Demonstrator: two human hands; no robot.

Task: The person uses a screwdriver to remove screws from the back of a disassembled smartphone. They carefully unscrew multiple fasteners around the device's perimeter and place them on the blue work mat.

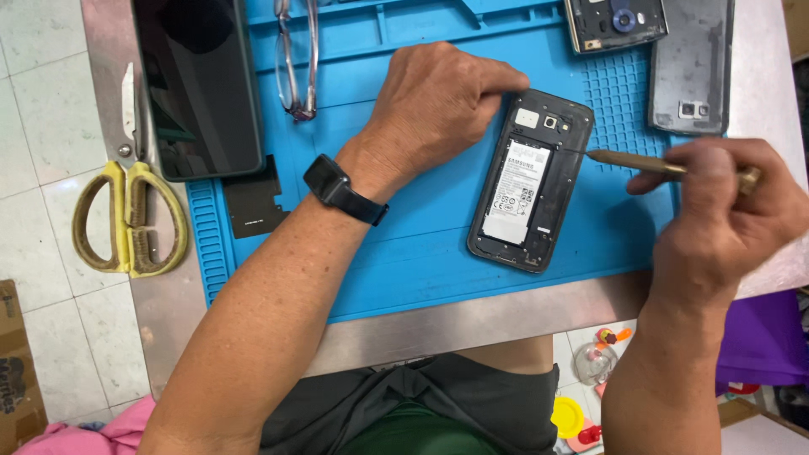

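An opened black smartphone, its back cover off and a white-labelled battery showing, lies on a blue silicone work mat. My left hand, with a black watch on the wrist, rests on the mat and presses the phone's upper left corner with the fingertips. My right hand grips a brass-coloured screwdriver. Its fine tip touches the phone's right edge near the top.
A dark tablet-like screen lies at the mat's left, with yellow-handled scissors beside it on the steel table. Glasses sit at the top. A grey back cover and another opened phone lie top right. A small black part sits left.
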